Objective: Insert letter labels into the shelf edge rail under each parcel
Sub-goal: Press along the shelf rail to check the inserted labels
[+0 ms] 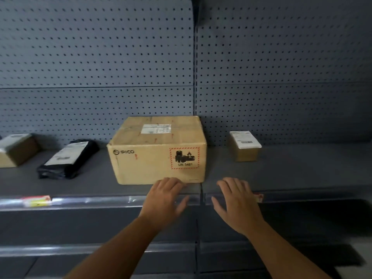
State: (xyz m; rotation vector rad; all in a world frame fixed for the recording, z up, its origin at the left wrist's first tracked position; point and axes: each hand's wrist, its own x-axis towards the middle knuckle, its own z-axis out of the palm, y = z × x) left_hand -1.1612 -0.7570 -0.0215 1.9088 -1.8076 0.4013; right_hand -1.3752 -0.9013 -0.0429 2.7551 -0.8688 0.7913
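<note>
A large cardboard parcel (159, 152) marked PICO stands mid-shelf. My left hand (165, 198) lies over the clear shelf edge rail (90, 200) just below that parcel, fingers fairly straight. My right hand (237, 200) rests on the shelf edge further right, fingers spread; a red-and-white label (259, 197) peeks out from under its fingers, beneath a small cardboard parcel (246, 146). Another label, red and yellow (37, 200), sits in the rail at the left, below a black bagged parcel (67, 159). Whether either hand holds a label is hidden.
A brown box (17, 150) stands at the far left of the shelf. A grey pegboard wall (100, 57) backs the shelf. A lower shelf with its own rail (60, 249) runs beneath my forearms. A vertical joint (202, 190) splits the shelf between my hands.
</note>
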